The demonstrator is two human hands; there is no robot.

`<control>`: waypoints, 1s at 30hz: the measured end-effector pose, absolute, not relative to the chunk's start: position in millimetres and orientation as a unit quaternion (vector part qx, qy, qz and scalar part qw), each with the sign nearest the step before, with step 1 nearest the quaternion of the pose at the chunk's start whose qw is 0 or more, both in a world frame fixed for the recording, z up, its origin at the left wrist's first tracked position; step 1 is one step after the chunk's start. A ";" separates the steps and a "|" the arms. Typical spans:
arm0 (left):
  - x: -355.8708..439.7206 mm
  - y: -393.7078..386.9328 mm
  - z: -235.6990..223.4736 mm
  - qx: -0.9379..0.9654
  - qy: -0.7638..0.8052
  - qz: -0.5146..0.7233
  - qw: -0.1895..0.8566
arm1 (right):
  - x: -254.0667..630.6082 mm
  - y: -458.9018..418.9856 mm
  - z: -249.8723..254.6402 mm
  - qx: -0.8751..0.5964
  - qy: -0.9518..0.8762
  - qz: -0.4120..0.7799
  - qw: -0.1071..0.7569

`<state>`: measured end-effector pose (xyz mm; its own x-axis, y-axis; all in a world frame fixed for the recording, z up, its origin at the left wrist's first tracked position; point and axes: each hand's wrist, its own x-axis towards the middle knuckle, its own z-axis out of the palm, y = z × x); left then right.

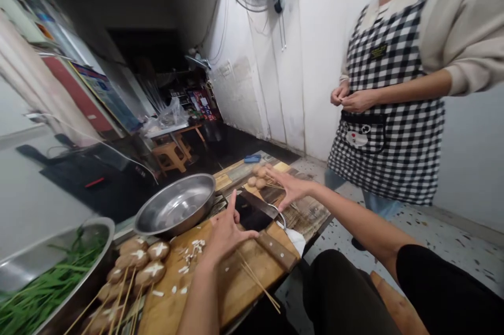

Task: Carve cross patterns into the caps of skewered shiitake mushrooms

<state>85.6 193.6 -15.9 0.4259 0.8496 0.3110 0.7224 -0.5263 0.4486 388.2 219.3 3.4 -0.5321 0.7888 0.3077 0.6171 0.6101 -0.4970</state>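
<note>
My left hand (pixel 223 233) lies on the wooden cutting board (pixel 236 282) with its fingers spread and the index finger raised. It touches the near edge of a dark cleaver blade (pixel 252 214), whose wooden handle (pixel 277 252) points toward me. My right hand (pixel 289 186) reaches across the table with fingers stretched out. Its fingertips rest at a small pile of round brown balls on bamboo skewers (pixel 258 177). Neither hand grips anything that I can see.
An empty steel bowl (pixel 177 209) stands behind the board. At left are skewered scored mushrooms (pixel 137 264) and a steel basin of green chives (pixel 47 282). Loose skewers (pixel 260 285) lie on the board. A person in a checked apron (pixel 388 109) stands at right.
</note>
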 end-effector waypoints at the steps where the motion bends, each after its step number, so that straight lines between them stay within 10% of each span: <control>1: 86.9 192.8 -15.6 0.833 0.480 0.249 0.119 | 388.4 221.4 1.4 -0.407 -0.858 0.169 0.266; 18: 78.4 204.2 -20.3 0.768 0.583 0.262 0.038 | 335.2 269.2 -19.6 -0.373 -0.802 0.146 0.443; 30: 70.1 209.0 -21.2 0.754 0.595 0.278 0.022 | 345.9 254.1 -16.9 -0.390 -0.833 0.130 0.369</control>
